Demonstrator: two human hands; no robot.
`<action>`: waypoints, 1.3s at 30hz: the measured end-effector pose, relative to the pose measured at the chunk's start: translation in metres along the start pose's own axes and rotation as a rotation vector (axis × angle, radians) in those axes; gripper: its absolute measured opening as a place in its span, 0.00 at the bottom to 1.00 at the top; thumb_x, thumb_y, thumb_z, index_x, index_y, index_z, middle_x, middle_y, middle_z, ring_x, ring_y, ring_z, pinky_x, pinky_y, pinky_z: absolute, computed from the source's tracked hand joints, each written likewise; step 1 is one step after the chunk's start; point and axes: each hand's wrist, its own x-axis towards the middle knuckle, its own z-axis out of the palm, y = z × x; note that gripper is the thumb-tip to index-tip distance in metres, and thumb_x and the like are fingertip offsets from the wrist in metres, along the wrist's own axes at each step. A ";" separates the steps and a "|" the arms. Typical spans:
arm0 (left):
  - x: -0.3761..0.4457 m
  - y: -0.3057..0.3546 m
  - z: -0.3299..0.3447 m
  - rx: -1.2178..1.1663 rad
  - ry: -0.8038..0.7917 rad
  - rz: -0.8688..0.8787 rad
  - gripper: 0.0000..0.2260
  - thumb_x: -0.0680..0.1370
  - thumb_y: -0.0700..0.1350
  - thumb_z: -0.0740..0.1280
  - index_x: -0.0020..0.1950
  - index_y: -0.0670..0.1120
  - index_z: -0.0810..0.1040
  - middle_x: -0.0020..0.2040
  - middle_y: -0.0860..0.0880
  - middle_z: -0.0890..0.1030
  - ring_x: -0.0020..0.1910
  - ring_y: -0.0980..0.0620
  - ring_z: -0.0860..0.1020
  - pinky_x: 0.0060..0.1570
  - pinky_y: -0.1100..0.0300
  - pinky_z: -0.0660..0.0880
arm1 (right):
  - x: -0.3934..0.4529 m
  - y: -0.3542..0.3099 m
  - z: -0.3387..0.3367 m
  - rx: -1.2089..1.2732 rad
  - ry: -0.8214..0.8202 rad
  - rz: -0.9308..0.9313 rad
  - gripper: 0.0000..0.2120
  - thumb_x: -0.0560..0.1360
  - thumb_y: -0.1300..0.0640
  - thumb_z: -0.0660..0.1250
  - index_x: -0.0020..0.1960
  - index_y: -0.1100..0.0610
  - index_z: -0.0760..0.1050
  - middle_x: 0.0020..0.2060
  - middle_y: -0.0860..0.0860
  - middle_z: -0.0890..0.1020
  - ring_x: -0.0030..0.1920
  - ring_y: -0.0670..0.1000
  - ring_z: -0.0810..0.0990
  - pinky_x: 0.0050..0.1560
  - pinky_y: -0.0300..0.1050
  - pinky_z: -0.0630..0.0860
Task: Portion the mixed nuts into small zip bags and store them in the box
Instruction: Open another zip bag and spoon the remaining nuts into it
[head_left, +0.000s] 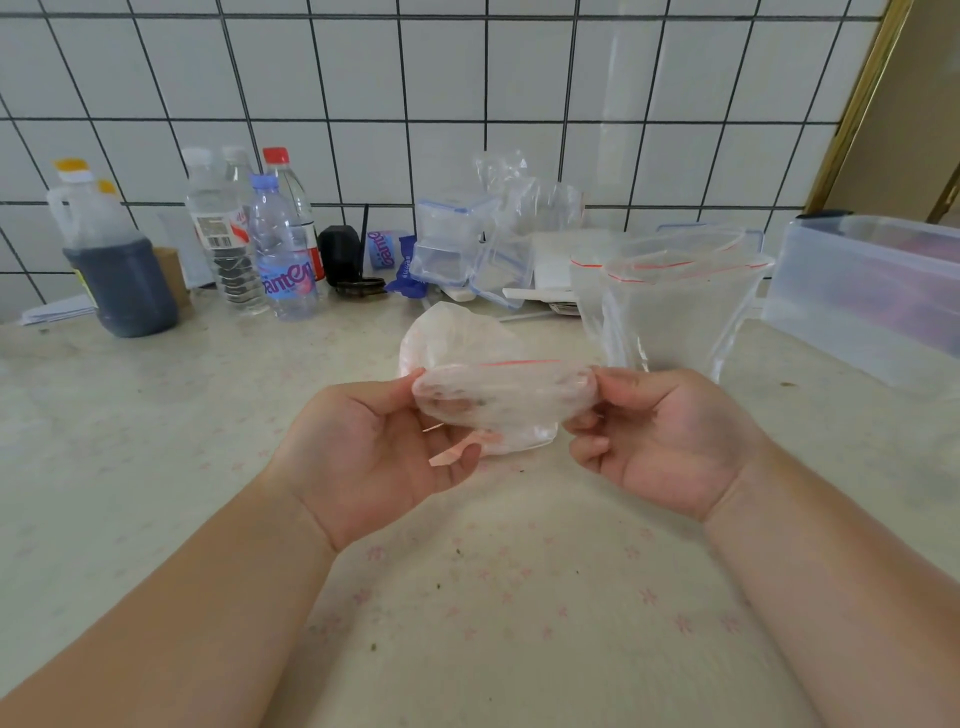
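Note:
I hold a small clear zip bag (498, 397) with a red zip line between both hands, above the counter. My left hand (374, 447) pinches its left end and my right hand (670, 441) pinches its right end. A few brownish bits show through the plastic, blurred. Behind it lies another crumpled clear bag (452, 332). Larger empty zip bags (675, 306) with red zip lines stand open at the right. A big translucent plastic box (872, 301) sits at the far right edge of the counter.
Several bottles (275, 244) and a dark-liquid jug (114, 260) stand at the back left against the tiled wall. Small clear lidded containers (447, 244) and loose plastic bags sit at the back centre. The beige counter (467, 597) has scattered crumbs.

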 end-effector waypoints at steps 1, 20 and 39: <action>0.000 0.000 -0.001 -0.006 -0.007 -0.004 0.11 0.73 0.42 0.66 0.46 0.43 0.88 0.55 0.44 0.85 0.46 0.44 0.84 0.48 0.48 0.79 | 0.000 0.000 0.000 0.008 -0.031 0.013 0.03 0.62 0.62 0.69 0.35 0.60 0.81 0.34 0.50 0.77 0.32 0.49 0.71 0.30 0.40 0.63; 0.008 -0.017 0.001 0.560 0.367 0.470 0.06 0.63 0.43 0.81 0.38 0.46 0.88 0.42 0.43 0.88 0.45 0.47 0.88 0.48 0.60 0.83 | 0.014 0.030 0.001 -0.809 0.565 -0.453 0.06 0.66 0.57 0.66 0.40 0.48 0.74 0.25 0.42 0.76 0.27 0.44 0.74 0.29 0.37 0.69; -0.002 -0.011 0.011 0.248 0.155 0.073 0.08 0.66 0.38 0.63 0.40 0.41 0.81 0.40 0.44 0.80 0.37 0.46 0.80 0.41 0.53 0.72 | 0.013 0.013 0.005 -0.098 0.384 -0.151 0.11 0.69 0.74 0.62 0.39 0.60 0.74 0.26 0.52 0.74 0.23 0.48 0.69 0.22 0.40 0.67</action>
